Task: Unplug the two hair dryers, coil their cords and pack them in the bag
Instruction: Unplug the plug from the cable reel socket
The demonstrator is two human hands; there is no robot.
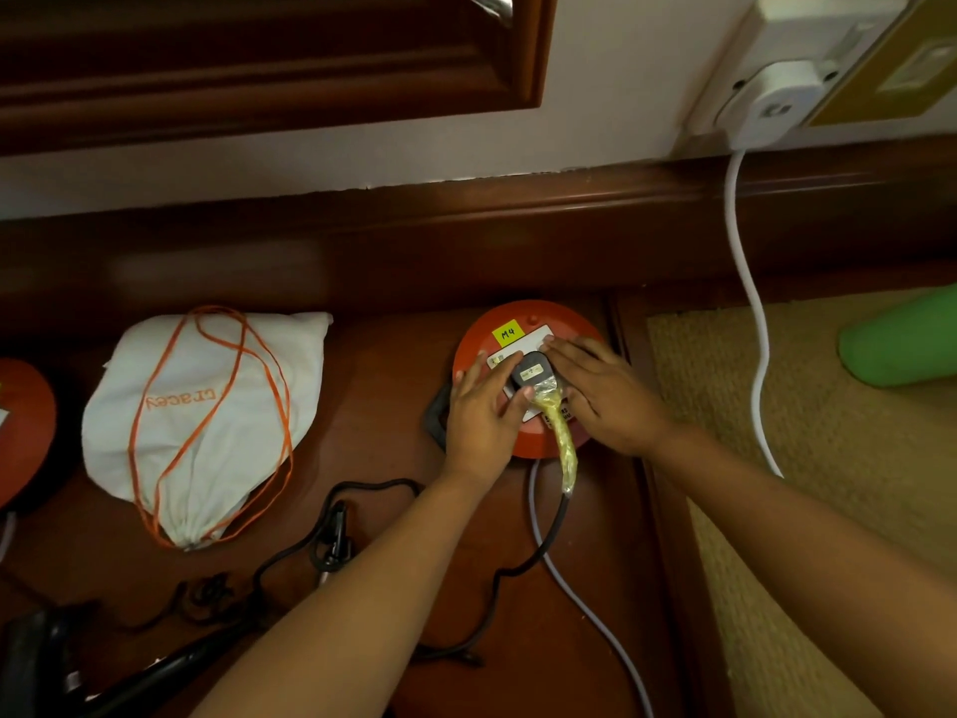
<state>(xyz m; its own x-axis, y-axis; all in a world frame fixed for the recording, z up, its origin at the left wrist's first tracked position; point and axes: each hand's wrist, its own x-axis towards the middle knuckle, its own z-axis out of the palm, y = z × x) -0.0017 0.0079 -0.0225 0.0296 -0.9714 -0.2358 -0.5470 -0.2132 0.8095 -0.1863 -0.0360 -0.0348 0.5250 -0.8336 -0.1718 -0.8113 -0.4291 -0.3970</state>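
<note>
Sitting between both hands' fingertips, black plug atop orange reel.

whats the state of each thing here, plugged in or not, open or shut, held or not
black three-pin plug: seated in the round orange extension reel, left hand pinching it
right hand: fingers flat on the reel
white drawstring cloth bag: lying flat, neck cinched shut
white plug: in the wall socket
black hair dryer: lying loose, cord uncoiled

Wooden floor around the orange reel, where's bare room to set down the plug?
Bare wood lies between the white bag and the orange reel, and behind both along the skirting. Below the hands, black cord and grey cable crowd it.
</note>
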